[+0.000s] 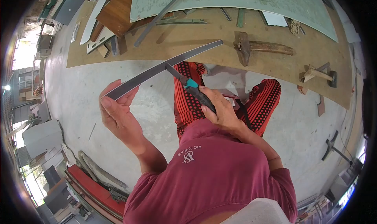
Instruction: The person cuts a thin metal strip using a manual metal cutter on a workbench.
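Note:
My left hand (119, 114) pinches the lower end of a long, narrow grey strip (145, 78) with pale edges, thumb on its face. The strip slants up to the right, and its far end overlaps the table edge in this view. In my right hand (223, 111) is a bladed hand tool (201, 98), its black handle looking wrapped and its collar teal. The fingers close around that handle. Its flat dark blade (175, 72) reaches up and left, the tip right at the strip's lower edge near mid-length.
Ahead is a brown-topped table (176, 37) with a wooden-handled hammer (251, 48), a second hammer (320, 75) at the right edge, a large pale green sheet (235, 2), a wooden panel (116, 11) and loose strips. A red metal piece (92, 188) lies on the floor at lower left.

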Demonstrator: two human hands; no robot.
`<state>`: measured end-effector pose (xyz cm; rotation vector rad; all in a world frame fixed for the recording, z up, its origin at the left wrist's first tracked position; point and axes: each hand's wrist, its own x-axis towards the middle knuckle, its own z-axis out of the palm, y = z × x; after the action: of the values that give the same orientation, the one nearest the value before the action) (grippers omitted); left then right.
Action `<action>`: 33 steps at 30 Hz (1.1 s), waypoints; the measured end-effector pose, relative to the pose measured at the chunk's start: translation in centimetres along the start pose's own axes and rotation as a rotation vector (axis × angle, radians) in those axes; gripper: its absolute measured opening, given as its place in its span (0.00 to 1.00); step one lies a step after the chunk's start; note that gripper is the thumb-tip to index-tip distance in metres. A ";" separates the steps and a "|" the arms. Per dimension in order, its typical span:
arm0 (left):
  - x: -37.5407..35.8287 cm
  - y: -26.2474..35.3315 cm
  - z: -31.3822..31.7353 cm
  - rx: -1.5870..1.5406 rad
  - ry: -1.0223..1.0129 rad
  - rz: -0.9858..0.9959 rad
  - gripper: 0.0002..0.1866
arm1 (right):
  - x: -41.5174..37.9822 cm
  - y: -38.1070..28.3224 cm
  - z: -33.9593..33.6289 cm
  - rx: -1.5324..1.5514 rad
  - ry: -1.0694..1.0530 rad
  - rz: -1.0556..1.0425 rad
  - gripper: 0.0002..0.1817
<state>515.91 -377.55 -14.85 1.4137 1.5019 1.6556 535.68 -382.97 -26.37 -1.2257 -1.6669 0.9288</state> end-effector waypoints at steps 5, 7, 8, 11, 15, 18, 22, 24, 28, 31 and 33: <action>0.1 -0.3 0.1 0.029 0.013 0.012 0.29 | -0.4 3.6 0.0 -0.009 0.133 0.088 0.27; 0.2 -0.4 0.1 0.035 0.025 0.025 0.29 | -0.2 5.2 -0.2 0.004 0.200 0.119 0.26; 0.2 -0.4 0.1 0.039 0.026 0.023 0.29 | 0.0 5.8 -0.4 -0.002 0.231 0.161 0.25; 0.3 -0.4 0.3 0.032 0.022 0.024 0.29 | 0.0 6.9 -0.6 -0.027 0.266 0.185 0.25; 0.4 -0.4 0.5 0.035 0.039 0.036 0.29 | 0.0 8.4 -0.6 -0.076 0.296 0.196 0.24; 0.4 -0.5 0.5 0.046 0.037 0.040 0.29 | 0.3 10.1 -1.1 -0.080 0.337 0.294 0.23; 0.5 -0.2 0.8 0.049 0.028 0.044 0.30 | 0.7 10.9 -2.0 -0.066 0.320 0.441 0.24; 0.6 -0.1 1.0 0.066 0.040 0.046 0.30 | 1.0 10.8 -2.3 -0.067 0.303 0.479 0.24; 0.6 -0.1 1.0 0.048 0.039 0.051 0.31 | 1.3 10.8 -2.4 -0.094 0.324 0.532 0.24; 0.6 -0.1 0.9 0.054 0.045 0.054 0.30 | 1.1 9.7 -2.5 -0.092 0.343 0.491 0.24; 0.7 -0.2 0.8 0.028 0.039 0.035 0.30 | 1.2 7.6 -2.0 -0.077 0.348 0.421 0.24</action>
<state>516.32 -376.58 -14.92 1.4372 1.5357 1.6988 539.88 -379.78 -32.27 -1.7234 -1.2009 0.8390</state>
